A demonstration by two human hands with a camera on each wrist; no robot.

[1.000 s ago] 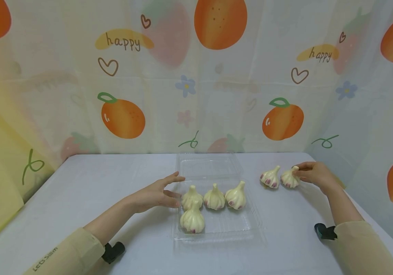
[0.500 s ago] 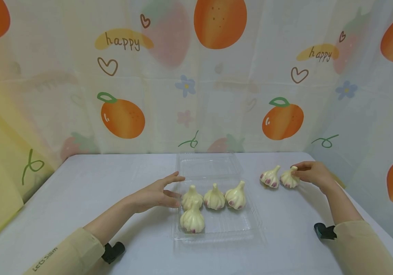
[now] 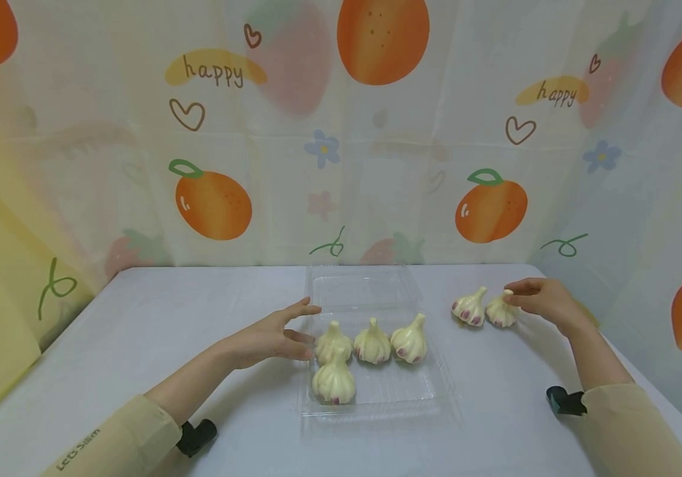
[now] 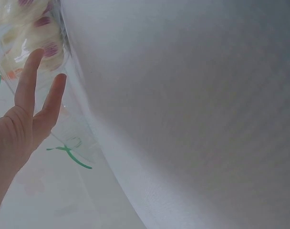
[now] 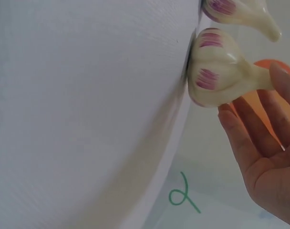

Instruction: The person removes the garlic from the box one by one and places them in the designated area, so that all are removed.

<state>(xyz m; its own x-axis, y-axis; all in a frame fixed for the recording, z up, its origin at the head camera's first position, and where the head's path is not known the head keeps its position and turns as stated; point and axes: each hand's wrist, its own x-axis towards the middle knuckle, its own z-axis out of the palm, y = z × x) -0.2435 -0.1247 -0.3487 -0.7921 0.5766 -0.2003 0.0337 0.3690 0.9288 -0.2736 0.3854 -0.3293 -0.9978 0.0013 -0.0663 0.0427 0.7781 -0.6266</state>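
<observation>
My right hand [image 3: 546,303] pinches the stem of a garlic bulb [image 3: 501,311] at the table's right; in the right wrist view this bulb [image 5: 214,71] still sits on the tabletop. Just left of it lies a second garlic bulb [image 3: 469,309]. A clear plastic clamshell box [image 3: 394,391] stands mid-table with several garlic bulbs [image 3: 372,343] inside, three along the back and one in front at the left. My left hand [image 3: 266,339] is at the box's left wall with fingers spread and fairly straight, as the left wrist view also shows.
The box's transparent lid [image 3: 365,289] lies folded back behind it. A white cloth covers the table [image 3: 198,298]. Fruit-printed curtains [image 3: 377,165] rise close behind the table and at both sides.
My right hand and the bulb in its fingers have shifted very slightly to the left. The left hand, the box and the other bulbs have stayed in place.
</observation>
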